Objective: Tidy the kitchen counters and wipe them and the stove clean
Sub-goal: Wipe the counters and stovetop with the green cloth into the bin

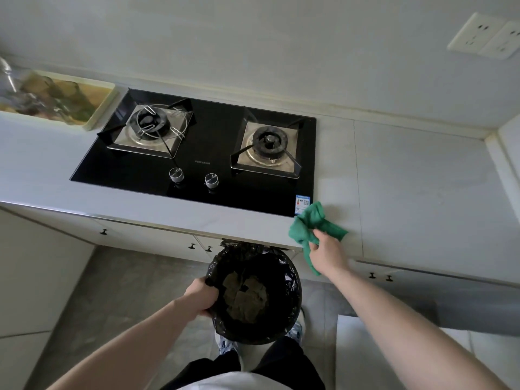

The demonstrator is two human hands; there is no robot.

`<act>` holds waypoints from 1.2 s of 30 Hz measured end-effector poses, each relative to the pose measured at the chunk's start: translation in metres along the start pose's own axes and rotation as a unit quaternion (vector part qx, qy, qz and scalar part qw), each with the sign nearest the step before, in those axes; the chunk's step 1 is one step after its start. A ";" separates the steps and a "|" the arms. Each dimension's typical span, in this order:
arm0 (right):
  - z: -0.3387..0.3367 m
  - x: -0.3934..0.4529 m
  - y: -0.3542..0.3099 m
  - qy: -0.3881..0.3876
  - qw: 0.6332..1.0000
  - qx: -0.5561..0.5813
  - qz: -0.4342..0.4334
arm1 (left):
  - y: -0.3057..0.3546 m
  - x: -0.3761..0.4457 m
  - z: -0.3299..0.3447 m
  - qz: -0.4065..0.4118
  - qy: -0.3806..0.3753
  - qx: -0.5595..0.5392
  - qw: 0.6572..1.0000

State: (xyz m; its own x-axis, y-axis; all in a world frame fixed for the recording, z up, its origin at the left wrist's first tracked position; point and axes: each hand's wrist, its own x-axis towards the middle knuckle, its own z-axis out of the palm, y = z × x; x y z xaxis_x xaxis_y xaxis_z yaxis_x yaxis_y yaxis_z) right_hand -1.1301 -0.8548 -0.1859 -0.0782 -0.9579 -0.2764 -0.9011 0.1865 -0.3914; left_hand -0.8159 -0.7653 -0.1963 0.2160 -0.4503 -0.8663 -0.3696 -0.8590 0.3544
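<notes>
A black glass two-burner stove (202,153) is set into the pale grey counter (408,178). My right hand (327,253) grips a crumpled green cloth (312,220) at the counter's front edge, just right of the stove's near right corner. Part of the cloth hangs down over the edge. My left hand (201,295) holds the left rim of a round bin (289,299) lined with a black bag, held just below the counter edge. Brownish scraps (244,295) lie inside the bin.
A cream tray (98,108) with glass items stands on the counter left of the stove. Wall sockets (486,36) sit at the upper right. White cabinet doors with dark knobs (192,246) run under the counter. My shoes (295,330) show on the grey floor below.
</notes>
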 end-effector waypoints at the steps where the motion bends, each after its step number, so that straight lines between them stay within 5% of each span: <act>1: 0.007 -0.013 -0.010 -0.008 1.000 -0.001 -0.012 | 0.002 0.000 0.002 0.003 -0.004 0.002 1.000; 9: 0.046 -0.089 -0.070 -0.127 0.984 0.010 -0.123 | 0.009 0.001 0.013 0.025 -0.019 0.010 0.999; 18: -0.024 -0.078 0.002 0.036 0.983 0.178 -0.026 | 0.013 -0.002 0.015 0.027 -0.035 0.019 0.999; 25: -0.086 -0.036 0.053 0.151 0.973 0.174 0.005 | 0.016 -0.006 0.031 0.020 -0.015 0.008 1.000; 32: -0.049 -0.009 0.058 -0.012 0.999 0.046 -0.015 | 0.019 -0.018 0.051 -0.014 0.000 -0.027 1.000; 36: -0.022 -0.026 0.033 -0.102 0.988 0.035 -0.106 | 0.023 -0.023 0.064 -0.026 0.014 -0.044 0.999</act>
State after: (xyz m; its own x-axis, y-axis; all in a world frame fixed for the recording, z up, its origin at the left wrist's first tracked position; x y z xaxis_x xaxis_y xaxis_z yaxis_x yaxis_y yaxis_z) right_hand -1.1673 -0.8284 -0.1728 0.2041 -0.9141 -0.3503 -0.8557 0.0073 -0.5175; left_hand -0.8871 -0.7590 -0.1905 0.2587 -0.4108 -0.8742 -0.2767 -0.8986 0.3404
